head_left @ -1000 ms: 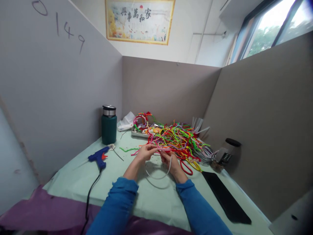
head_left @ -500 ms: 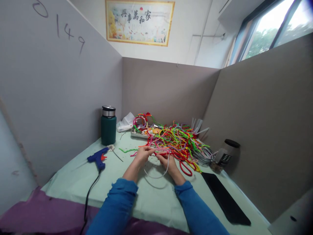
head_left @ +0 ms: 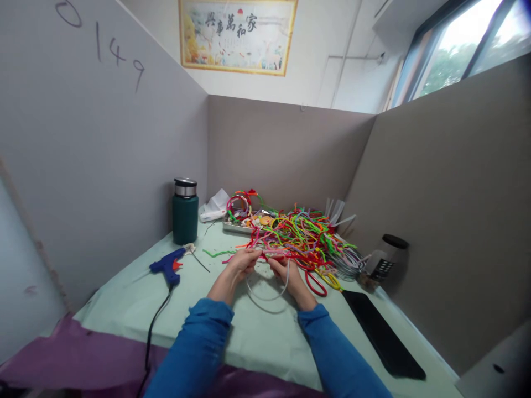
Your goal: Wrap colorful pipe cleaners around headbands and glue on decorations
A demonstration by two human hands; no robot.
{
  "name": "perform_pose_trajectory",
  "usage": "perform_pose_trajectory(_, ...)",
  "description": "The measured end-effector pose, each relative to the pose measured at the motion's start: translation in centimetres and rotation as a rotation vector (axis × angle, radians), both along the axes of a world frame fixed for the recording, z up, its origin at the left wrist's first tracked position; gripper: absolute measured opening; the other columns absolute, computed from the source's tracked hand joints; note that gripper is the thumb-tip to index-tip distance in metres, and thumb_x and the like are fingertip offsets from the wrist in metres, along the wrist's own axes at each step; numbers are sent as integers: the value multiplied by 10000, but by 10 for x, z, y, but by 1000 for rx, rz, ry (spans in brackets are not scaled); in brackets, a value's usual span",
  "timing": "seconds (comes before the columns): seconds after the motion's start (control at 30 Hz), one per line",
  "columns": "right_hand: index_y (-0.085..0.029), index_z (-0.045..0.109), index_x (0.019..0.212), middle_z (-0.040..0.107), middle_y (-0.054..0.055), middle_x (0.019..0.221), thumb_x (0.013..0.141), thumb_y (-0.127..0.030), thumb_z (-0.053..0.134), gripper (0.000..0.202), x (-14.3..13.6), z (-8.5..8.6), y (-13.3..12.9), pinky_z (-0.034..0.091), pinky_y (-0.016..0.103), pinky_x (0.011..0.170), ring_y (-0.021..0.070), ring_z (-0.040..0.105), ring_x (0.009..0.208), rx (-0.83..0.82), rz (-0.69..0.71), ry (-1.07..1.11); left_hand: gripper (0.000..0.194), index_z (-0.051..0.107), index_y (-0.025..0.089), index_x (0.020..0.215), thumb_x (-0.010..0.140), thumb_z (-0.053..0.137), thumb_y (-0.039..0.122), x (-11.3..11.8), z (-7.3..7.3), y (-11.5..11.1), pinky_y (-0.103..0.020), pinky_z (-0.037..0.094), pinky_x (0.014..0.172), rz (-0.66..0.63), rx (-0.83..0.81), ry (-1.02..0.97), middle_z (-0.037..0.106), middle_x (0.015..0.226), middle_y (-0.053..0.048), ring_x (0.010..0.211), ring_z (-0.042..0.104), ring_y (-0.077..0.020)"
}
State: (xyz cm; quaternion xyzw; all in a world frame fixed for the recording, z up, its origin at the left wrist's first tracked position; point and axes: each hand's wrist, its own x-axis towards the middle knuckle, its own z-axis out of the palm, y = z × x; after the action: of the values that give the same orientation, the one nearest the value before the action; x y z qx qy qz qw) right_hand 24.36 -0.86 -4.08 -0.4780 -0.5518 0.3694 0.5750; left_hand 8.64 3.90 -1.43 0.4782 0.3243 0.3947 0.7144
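My left hand is closed, thumb and fingers pinching one end of a short red-and-pink stretch of pipe cleaner. My right hand pinches the same stretch from the other side, a small gap between the two hands. A thin pale grey hoop hangs down from between them in a loop over the table. How the pipe cleaner is fastened to the hoop is hidden by the fingers. Just beyond my hands lies a big heap of coloured pipe cleaners.
A blue glue gun with a cord lies left, near a green bottle. Behind are a metal tray and a white packet. On the right are a red scissor-like handle, a long black flat piece and a black-lidded jar.
My hands stay close together at the same spot, with slight finger shifts. The hoop's loop has swung a little; the whole view has moved slightly.
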Motion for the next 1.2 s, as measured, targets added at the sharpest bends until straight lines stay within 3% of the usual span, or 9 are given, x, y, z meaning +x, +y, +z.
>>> perform_pose_trajectory(0.23, -186, 535, 522, 433, -38, 456, 691, -545, 686, 424, 3, 2, -1, 280, 255, 454, 97, 363, 435, 27, -66, -10, 413, 439, 169, 608, 666, 782, 391, 4, -1, 0, -199, 70, 393, 93, -25, 90, 297, 442, 98, 371, 209, -20)
perform_pose_trajectory(0.43, -204, 676, 664, 617, 38, 681, 749, -474, 684, 283, 9, 0, 2, 441, 328, 650, 193, 558, 673, 393, -253, -256, 347, 451, 170, 622, 753, 702, 371, 5, -3, -1, -217, 83, 382, 111, -31, 227, 355, 445, 82, 341, 197, -25)
perform_pose_trajectory(0.53, -214, 690, 697, 640, 68, 827, 774, -441, 684, 239, 10, 7, -1, 454, 375, 763, 222, 581, 805, 550, -315, -342, 296, 451, 175, 657, 758, 685, 325, 3, -1, -4, -217, 86, 391, 98, -60, 227, 374, 462, 82, 345, 201, -28)
perform_pose_trajectory(0.63, -222, 701, 725, 636, 79, 909, 791, -429, 677, 219, 10, 14, -3, 436, 400, 846, 236, 578, 897, 604, -328, -377, 313, 440, 180, 663, 725, 709, 327, 2, 1, -5, -216, 75, 410, 58, -92, 221, 319, 456, 97, 364, 192, -28)
perform_pose_trajectory(0.73, -221, 703, 721, 644, 73, 891, 779, -454, 678, 241, 15, 15, -3, 439, 383, 827, 234, 579, 882, 525, -219, -356, 297, 464, 177, 680, 704, 715, 333, 1, 3, -5, -225, 44, 429, -3, -110, 220, 247, 455, 111, 381, 149, -31)
perform_pose_trajectory(0.9, -184, 691, 692, 607, 19, 668, 733, -494, 696, 312, 34, 10, 2, 420, 299, 634, 170, 538, 649, 92, 54, -240, 329, 461, 180, 651, 634, 753, 331, -3, 5, -6, -241, 29, 448, -111, -101, 276, 231, 461, 108, 403, 131, -36)
perform_pose_trajectory(1.03, -153, 714, 736, 607, 20, 658, 700, -495, 718, 344, 45, 8, 0, 393, 270, 599, 139, 517, 617, -94, 250, -175, 355, 482, 176, 628, 588, 789, 349, -4, 6, -8, -247, 48, 440, -166, -33, 347, 249, 457, 104, 403, 141, -37)
perform_pose_trajectory(1.13, -151, 712, 711, 593, 12, 627, 692, -501, 718, 351, 43, 12, -3, 376, 262, 578, 121, 490, 582, -105, 234, -188, 319, 507, 172, 614, 598, 782, 330, -2, 4, -8, -242, 67, 426, -151, 13, 392, 259, 439, 101, 388, 163, -40)
perform_pose_trajectory(1.2, -154, 713, 690, 574, 3, 592, 695, -494, 718, 340, 38, 17, -7, 355, 257, 553, 115, 471, 558, -89, 222, -256, 294, 516, 166, 576, 591, 784, 287, 0, 1, -9, -238, 84, 416, -63, 52, 427, 277, 414, 97, 371, 192, -42)
